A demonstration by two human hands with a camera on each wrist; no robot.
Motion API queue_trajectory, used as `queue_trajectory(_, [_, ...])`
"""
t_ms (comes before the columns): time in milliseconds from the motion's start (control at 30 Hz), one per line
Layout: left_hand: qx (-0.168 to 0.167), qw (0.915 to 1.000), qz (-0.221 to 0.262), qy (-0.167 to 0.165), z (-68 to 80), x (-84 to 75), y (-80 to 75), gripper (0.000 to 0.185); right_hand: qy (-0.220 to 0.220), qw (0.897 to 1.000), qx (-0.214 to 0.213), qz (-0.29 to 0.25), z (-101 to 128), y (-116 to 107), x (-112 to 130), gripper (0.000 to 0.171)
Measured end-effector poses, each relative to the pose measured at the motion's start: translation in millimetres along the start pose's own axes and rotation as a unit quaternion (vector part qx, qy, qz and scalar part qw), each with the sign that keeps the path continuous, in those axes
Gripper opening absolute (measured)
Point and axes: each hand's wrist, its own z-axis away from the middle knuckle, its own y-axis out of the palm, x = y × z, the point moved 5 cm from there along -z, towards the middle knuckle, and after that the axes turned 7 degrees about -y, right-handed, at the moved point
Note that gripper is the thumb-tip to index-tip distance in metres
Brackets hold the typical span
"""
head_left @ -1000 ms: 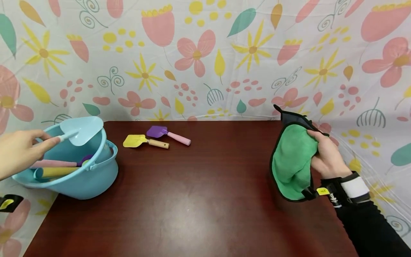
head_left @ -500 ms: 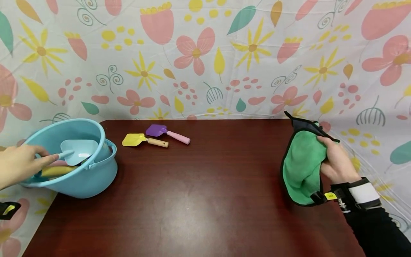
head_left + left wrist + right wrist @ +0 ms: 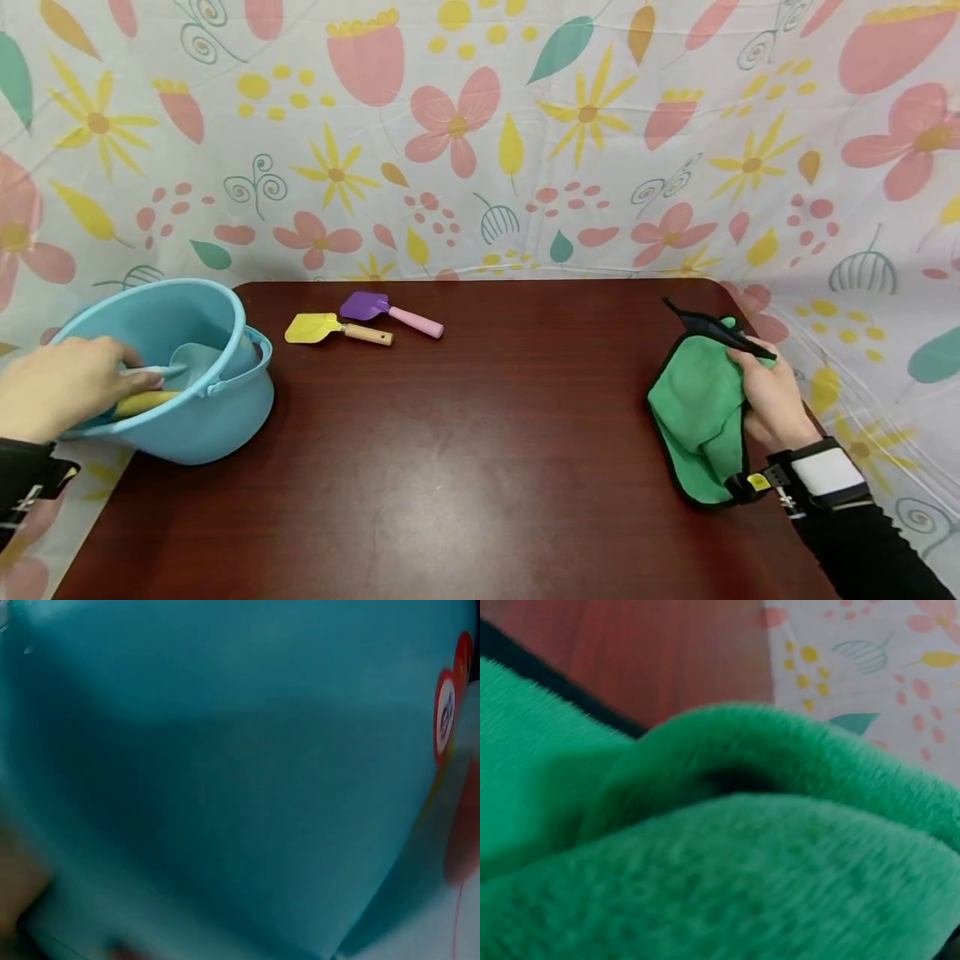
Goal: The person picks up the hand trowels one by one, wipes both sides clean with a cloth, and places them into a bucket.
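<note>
My left hand [image 3: 63, 387] is inside the blue bucket [image 3: 225, 417], fingers curled round the pale handle of the light-blue shovel [image 3: 198, 362]; the blade lies low against the inner wall. The bucket sits tilted at the worktop's [image 3: 465, 467] left edge, partly overhanging it. The left wrist view is filled with blurred blue plastic [image 3: 225, 787], so I cannot confirm the grip from there. My right hand [image 3: 768, 392] pinches the green cloth [image 3: 697, 417], black-edged, lying on the worktop near the right edge. The yellow shovel [image 3: 330, 329] and purple shovel [image 3: 386, 310] lie just beside each other near the back edge. Between bucket and cloth, the worktop's middle and front are bare wood.
</note>
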Motion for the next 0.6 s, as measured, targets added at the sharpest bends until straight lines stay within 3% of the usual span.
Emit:
queue_trajectory(167, [0.005, 0.9998, 0.018, 0.002, -8.7, -6.0, 9.6, 0.032, 0.007, 0.993, -0.031, 0.112, 2, -1, -15, 0.029])
queue_trajectory(267, [0.006, 0.9998, 0.019, 0.003, -14.0, -10.1, 11.7, 0.033, 0.007, 0.979, -0.014, 0.205, 4, 1, -23, 0.037])
queue_trajectory(333, [0.002, 0.9997, 0.024, 0.001, -16.3, -11.7, 11.7, 0.039, 0.003, 0.962, 0.0, 0.272, 5, 3, -27, 0.046])
queue_trajectory(433, [-0.012, 0.9991, 0.04, 0.004, -18.4, -16.1, 10.9, 0.043, -0.015, 0.929, 0.023, 0.369, 5, 8, -32, 0.054])
queue_trajectory(600, [-0.045, 0.9944, 0.083, 0.047, -18.3, -33.1, 8.4, 0.036, -0.023, 0.889, 0.056, 0.453, 5, 12, -39, 0.051])
